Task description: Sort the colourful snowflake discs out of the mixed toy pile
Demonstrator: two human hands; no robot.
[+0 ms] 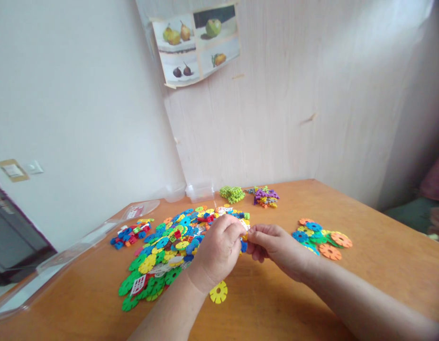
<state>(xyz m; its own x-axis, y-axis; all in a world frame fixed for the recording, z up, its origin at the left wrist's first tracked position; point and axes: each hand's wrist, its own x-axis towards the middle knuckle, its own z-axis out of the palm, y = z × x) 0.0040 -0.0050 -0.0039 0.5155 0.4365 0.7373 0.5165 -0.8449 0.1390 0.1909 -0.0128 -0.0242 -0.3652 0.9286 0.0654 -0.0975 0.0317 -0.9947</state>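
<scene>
Clear cover: at the far left lay a long, transparent plastic sheet (87, 237), with shiny edges and a rounded end.
Table: its brown, smooth, wood-like surface (95, 293) carried all the pieces.
Brick pile: small blocky bricks (129, 235), mostly red and blue, were close together.
Big mound: many flat discs (148, 264) with notched rims overlapped; among them were small bricks and a white lattice piece (139, 285).
Clear box: a thin-walled, see-through container (201, 192) stood behind the mound.
Single disc: one yellow notched disc (218, 292) lay flat, near the left forearm.
Left hand: this hand (219, 248) was curled before the mound; its fingertips were hidden, so I cannot tell its grip.
Lime heap: knobbly green pieces (232, 194) were at the back.
Small piece: an orange-yellow piece (245, 235), its shape unclear, was between the two hands.
Mixed heap: jagged pieces (265, 196), mainly purple and yellow.
Right hand: this hand (276, 246) pinched the small piece narrowly, thumb against finger.
Right pile: round notched discs (329, 252), orange, blue, green and yellow, overlapped.
</scene>
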